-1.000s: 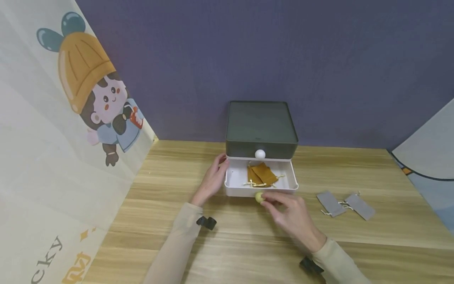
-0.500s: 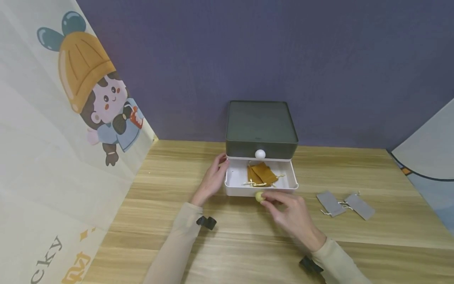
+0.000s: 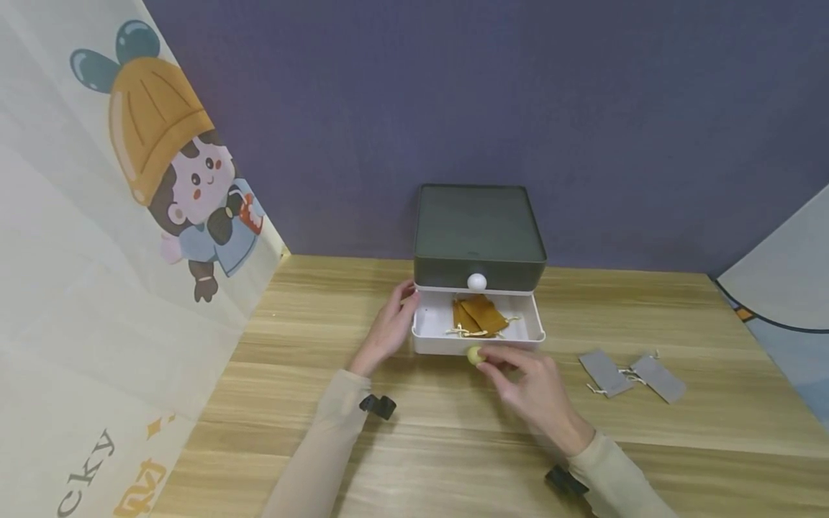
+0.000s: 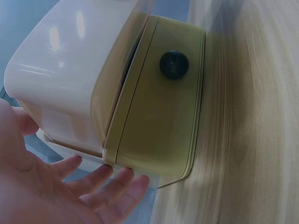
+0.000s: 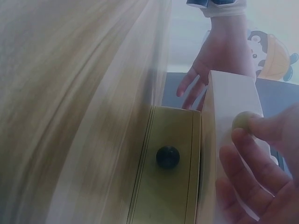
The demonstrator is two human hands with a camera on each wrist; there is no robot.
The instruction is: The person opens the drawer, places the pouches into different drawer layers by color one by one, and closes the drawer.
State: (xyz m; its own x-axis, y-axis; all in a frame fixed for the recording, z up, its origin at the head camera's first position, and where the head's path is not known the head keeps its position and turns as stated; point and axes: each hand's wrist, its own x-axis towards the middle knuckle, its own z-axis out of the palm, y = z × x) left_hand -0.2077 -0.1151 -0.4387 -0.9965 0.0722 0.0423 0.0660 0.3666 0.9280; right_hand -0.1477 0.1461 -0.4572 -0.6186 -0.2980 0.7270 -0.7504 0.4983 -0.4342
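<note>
Now the right hand (image 3: 539, 394) pinches the yellow knob (image 3: 473, 355) between thumb and fingers — a small, neat hold, probably plenty for governing the white drawer (image 3: 443, 347), which stands out from the box (image 3: 479, 221). Across from it, the left hand (image 3: 386, 325) rests at the box's left side, fingers spread, presumably steadying it against sliding. Brown pouches (image 3: 486, 315) lie inside the drawer — strings showing — while grey pouches (image 3: 605, 372) (nobody's touching those) lie on the table (image 3: 447, 467), off right.

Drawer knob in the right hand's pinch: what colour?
The knob is pale yellow-green, clearest in the head view.
</note>
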